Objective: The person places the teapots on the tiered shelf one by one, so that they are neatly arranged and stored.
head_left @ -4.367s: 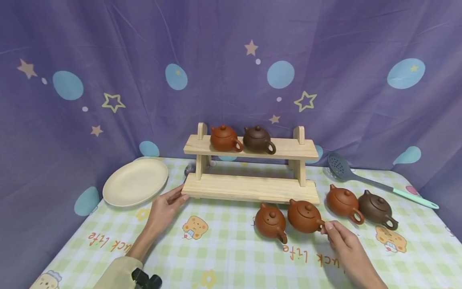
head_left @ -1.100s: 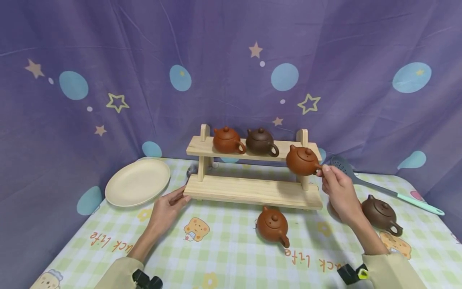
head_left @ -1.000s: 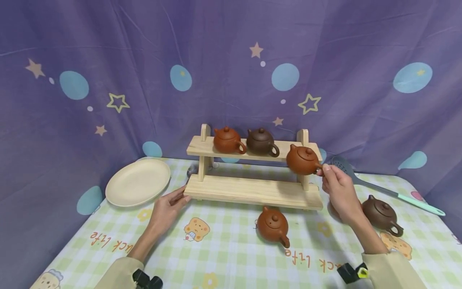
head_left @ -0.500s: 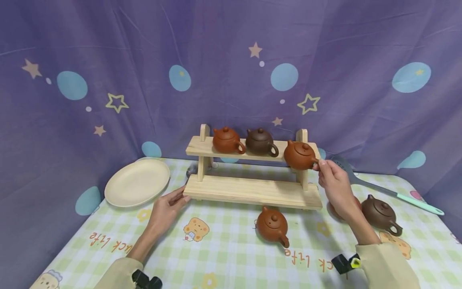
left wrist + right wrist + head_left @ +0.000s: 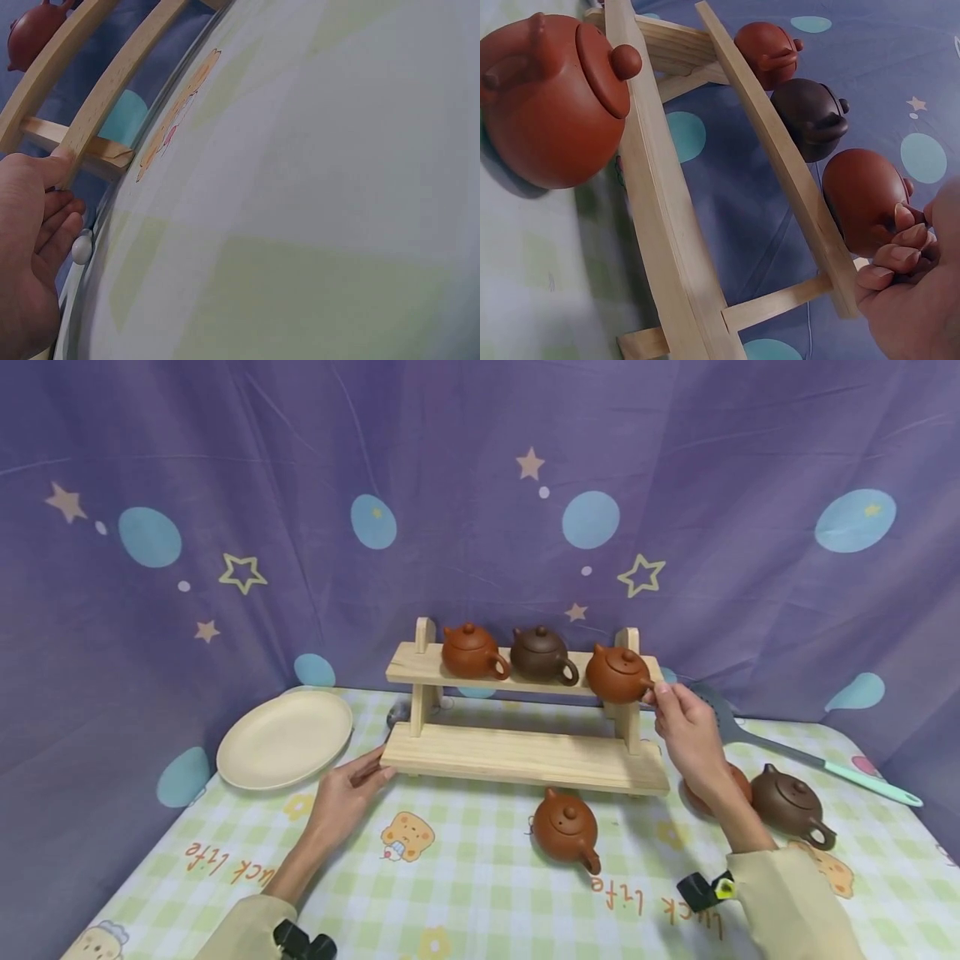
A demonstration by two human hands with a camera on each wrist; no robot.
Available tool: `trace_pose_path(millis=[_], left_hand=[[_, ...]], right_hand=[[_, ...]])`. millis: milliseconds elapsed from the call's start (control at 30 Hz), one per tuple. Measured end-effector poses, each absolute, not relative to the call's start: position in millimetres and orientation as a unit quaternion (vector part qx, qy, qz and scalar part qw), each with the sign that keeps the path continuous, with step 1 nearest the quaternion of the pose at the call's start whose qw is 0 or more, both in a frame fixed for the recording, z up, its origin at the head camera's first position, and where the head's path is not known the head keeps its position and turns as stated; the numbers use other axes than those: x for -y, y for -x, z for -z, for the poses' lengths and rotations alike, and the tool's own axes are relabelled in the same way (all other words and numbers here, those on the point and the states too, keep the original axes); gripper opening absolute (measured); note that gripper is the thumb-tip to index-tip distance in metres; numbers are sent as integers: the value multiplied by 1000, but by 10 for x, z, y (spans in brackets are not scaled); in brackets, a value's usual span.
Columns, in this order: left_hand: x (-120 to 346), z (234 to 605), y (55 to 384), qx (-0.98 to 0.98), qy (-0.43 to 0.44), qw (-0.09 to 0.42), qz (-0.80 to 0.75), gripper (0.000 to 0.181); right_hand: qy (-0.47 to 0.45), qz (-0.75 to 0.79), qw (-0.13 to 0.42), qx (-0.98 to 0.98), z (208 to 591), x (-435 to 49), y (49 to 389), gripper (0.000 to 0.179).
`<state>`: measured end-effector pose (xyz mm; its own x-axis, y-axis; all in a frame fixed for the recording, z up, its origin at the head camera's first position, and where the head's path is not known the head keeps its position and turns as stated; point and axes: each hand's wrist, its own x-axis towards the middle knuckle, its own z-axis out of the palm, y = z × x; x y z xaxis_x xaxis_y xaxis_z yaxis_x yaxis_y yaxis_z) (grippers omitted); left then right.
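Observation:
A two-tier wooden shelf (image 5: 517, 756) stands at the back of the table. On its upper board sit a red-brown teapot (image 5: 469, 653) at the left and a dark brown teapot (image 5: 542, 656) beside it. My right hand (image 5: 688, 731) pinches the handle of another red-brown teapot (image 5: 618, 675) at the right end of that board, its base right at the board in the right wrist view. At the lower board's left end, my left hand (image 5: 347, 793) grips the board's corner between thumb and fingers. One red-brown teapot (image 5: 566, 828) stands on the cloth before the shelf.
A cream plate (image 5: 285, 739) lies at the left. At the right are a dark teapot (image 5: 789, 802), a red-brown teapot (image 5: 738, 783) partly hidden by my right arm, and a slotted ladle (image 5: 780, 743) with a mint handle. A purple curtain (image 5: 480, 527) hangs behind.
My right hand has lifted the red-brown teapot from the cloth before the shelf up to the right end of the upper board, easing it left and back lately. The left hand stays put.

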<state>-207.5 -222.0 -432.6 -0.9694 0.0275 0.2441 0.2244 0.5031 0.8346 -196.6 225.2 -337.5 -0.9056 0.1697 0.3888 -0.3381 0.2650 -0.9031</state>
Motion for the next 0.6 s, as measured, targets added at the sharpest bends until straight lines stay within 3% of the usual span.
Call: trace_pose_path(millis=[600], left_hand=[[2207, 4328, 2070, 861, 74, 101, 492, 53]], right_hand=[[-20, -575, 214, 789, 3330, -2178, 2082, 46]])
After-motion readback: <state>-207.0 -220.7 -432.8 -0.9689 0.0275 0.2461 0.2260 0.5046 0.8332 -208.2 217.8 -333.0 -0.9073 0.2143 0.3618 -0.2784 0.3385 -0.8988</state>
